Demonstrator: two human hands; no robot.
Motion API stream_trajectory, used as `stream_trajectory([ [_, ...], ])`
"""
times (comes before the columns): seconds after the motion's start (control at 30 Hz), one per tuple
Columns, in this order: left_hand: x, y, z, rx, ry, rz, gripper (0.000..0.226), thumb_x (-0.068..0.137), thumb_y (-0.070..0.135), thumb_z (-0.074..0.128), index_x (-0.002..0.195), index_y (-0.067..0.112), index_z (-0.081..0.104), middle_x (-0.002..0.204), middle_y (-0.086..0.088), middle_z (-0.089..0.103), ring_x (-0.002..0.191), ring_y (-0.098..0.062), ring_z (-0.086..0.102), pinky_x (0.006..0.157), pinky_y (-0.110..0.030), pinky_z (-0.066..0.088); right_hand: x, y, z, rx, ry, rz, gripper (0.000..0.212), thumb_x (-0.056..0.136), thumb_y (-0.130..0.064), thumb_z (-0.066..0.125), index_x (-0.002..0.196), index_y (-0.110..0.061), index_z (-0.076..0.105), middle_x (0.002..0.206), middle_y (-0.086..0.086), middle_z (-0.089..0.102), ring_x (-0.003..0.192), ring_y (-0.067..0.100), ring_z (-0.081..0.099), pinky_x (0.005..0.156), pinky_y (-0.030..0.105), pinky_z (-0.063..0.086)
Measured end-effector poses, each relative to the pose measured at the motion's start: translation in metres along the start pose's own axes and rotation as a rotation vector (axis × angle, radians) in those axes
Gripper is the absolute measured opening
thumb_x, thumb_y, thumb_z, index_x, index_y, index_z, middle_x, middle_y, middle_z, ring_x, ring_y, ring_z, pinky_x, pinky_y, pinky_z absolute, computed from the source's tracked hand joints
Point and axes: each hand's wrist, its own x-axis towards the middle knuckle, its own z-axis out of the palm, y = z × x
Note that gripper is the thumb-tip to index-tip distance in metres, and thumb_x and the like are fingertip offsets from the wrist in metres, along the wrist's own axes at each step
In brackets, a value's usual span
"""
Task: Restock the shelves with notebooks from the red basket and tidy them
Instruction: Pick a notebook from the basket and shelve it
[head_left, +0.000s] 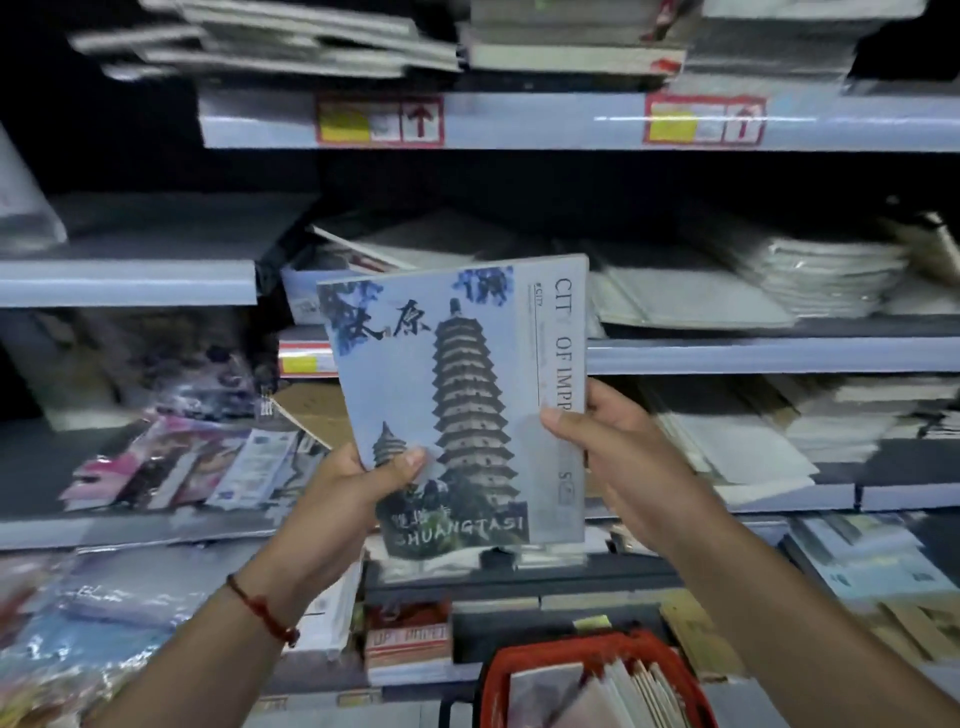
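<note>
While both bare hands are gripping it, the pale blue softcover notebook with a dark pagoda printed on its cover (457, 400) is being held upright in the air in front of the grey metal shelves (769, 354), tilted a little to the left. The left hand (358, 483) is pinching the lower left edge, its thumb lying across the cover beside the small pagoda while the other fingers are hiding behind the book. The right hand (618, 457) is clasping the right edge about halfway up, thumb tip pressing on the front over the printed lettering and the fingers curling round the back. A thin red cord bracelet (262, 610) is sitting on the left wrist. Down below, near the bottom edge, the red plastic basket (498, 680) is standing with more notebooks (623, 691) packed upright inside it, well apart from the held one. Behind the raised notebook, loose stacks of plastic-wrapped grey notebooks (727, 291) are lying flat on the middle shelf, and colourful wrapped packets (176, 462) are leaning in a slanted row on the shelf to the left.
</note>
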Motion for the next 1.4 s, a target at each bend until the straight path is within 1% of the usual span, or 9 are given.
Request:
stream_trajectory([
  [0.1, -0.002, 0.038, -0.015, -0.042, 0.018, 0.052, 0.049, 0.084, 0.031, 0.075, 0.130, 0.023, 0.061, 0.126, 0.000, 0.070, 0.116, -0.023, 0.066, 0.090, -0.033, 0.058, 0.002, -0.017, 0.027, -0.098, 0.010, -0.072, 0.033, 0.094, -0.014, 0.063, 0.125, -0.028, 0.062, 0.116, -0.009, 0.072, 0.107, 0.012, 0.069, 0.095, 0.042, 0.053],
  [0.47, -0.020, 0.127, -0.067, -0.063, 0.088, 0.177, 0.094, 0.026, 0.054, 0.099, 0.112, 0.026, 0.071, 0.117, -0.006, 0.073, 0.107, -0.026, 0.071, 0.098, -0.049, 0.047, 0.022, -0.112, 0.107, -0.086, 0.119, -0.383, 0.024, 0.096, -0.010, 0.061, 0.111, -0.028, 0.065, 0.107, -0.008, 0.075, 0.096, 0.015, 0.072, 0.088, 0.046, 0.058],
  [0.67, -0.028, 0.189, -0.074, -0.015, 0.187, 0.392, 0.040, 0.081, 0.015, 0.064, 0.120, 0.024, 0.064, 0.111, -0.003, 0.075, 0.099, -0.027, 0.073, 0.080, -0.050, 0.059, 0.045, -0.183, 0.132, -0.429, 0.087, -0.560, 0.042, 0.097, -0.027, 0.059, 0.129, -0.052, 0.047, 0.120, -0.023, 0.066, 0.100, 0.000, 0.066, 0.082, 0.026, 0.056],
  [0.77, -0.019, 0.224, -0.076, 0.038, 0.269, 0.428, 0.033, 0.089, 0.011, 0.061, 0.117, 0.029, 0.065, 0.104, 0.001, 0.076, 0.080, -0.017, 0.075, 0.068, -0.043, 0.057, 0.064, -0.216, 0.143, -0.613, 0.070, -0.522, 0.050, 0.096, -0.035, 0.060, 0.140, -0.045, 0.039, 0.125, -0.023, 0.062, 0.102, 0.003, 0.065, 0.083, 0.027, 0.055],
  [0.87, -0.002, 0.260, -0.084, 0.076, 0.327, 0.372, 0.029, 0.093, 0.014, 0.063, 0.117, 0.029, 0.066, 0.099, -0.002, 0.075, 0.060, -0.015, 0.066, 0.039, -0.027, 0.044, 0.088, -0.242, 0.149, -0.553, 0.045, -0.331, 0.030, 0.088, -0.031, 0.070, 0.110, -0.029, 0.051, 0.111, -0.006, 0.066, 0.097, 0.017, 0.069, 0.088, 0.041, 0.058],
  [1.0, 0.017, 0.302, -0.088, 0.039, 0.306, 0.240, 0.012, 0.095, 0.011, 0.056, 0.104, 0.018, 0.058, 0.082, -0.008, 0.061, 0.043, -0.015, 0.055, 0.029, -0.017, 0.031, 0.109, -0.260, 0.144, -0.499, 0.033, -0.182, 0.052, 0.080, -0.021, 0.077, 0.127, -0.011, 0.057, 0.120, 0.006, 0.065, 0.100, 0.020, 0.067, 0.093, 0.041, 0.056],
  [1.1, 0.028, 0.329, -0.088, 0.043, 0.215, 0.155, 0.011, 0.095, 0.009, 0.049, 0.086, 0.015, 0.051, 0.070, -0.009, 0.056, 0.038, -0.012, 0.051, 0.029, -0.014, 0.027, 0.113, -0.268, 0.136, -0.333, 0.021, -0.191, 0.013, 0.087, -0.007, 0.071, 0.099, -0.009, 0.067, 0.099, 0.005, 0.066, 0.077, 0.015, 0.065, 0.080, 0.036, 0.059],
  [1.2, 0.048, 0.346, -0.089, 0.090, 0.168, 0.095, 0.007, 0.095, 0.014, 0.049, 0.089, 0.015, 0.051, 0.069, -0.011, 0.066, 0.038, -0.009, 0.049, 0.029, -0.012, 0.027, 0.108, -0.274, 0.126, -0.312, -0.042, -0.255, 0.013, 0.087, -0.026, 0.074, 0.096, -0.017, 0.070, 0.105, 0.001, 0.068, 0.090, 0.017, 0.067, 0.087, 0.032, 0.056],
  [1.4, 0.100, 0.359, -0.088, 0.494, 0.269, 0.138, 0.029, 0.099, 0.038, 0.048, 0.086, 0.018, 0.064, 0.051, 0.001, 0.054, 0.036, -0.007, 0.034, 0.033, -0.013, 0.023, 0.118, -0.263, 0.123, -1.083, 0.084, -0.542, 0.032, 0.093, -0.029, 0.066, 0.125, -0.030, 0.065, 0.129, -0.005, 0.063, 0.112, 0.012, 0.059, 0.083, 0.024, 0.041],
])
